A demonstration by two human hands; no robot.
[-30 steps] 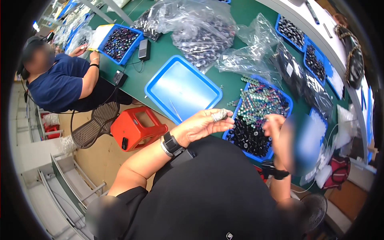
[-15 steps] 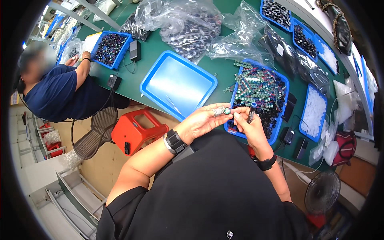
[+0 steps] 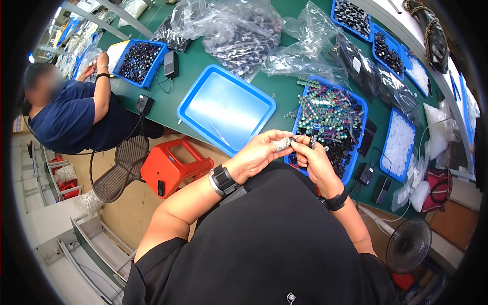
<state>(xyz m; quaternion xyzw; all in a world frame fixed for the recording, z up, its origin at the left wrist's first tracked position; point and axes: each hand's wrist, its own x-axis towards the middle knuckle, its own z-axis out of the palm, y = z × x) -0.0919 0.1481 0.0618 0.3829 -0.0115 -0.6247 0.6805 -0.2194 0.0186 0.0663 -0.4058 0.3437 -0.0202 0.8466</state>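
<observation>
Right hand [image 3: 318,165], holding a black blue-ended cylinder [image 3: 314,135], edged left; left hand [image 3: 254,156] pinched a small dark piece [image 3: 292,143], which slackness risked dropping.

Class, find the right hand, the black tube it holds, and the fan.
Right hand [image 3: 316,161]: head view, middle of the hand.
Black tube [image 3: 313,135]: head view, its dark side.
Fan [image 3: 408,246]: head view, middle of grille.
</observation>
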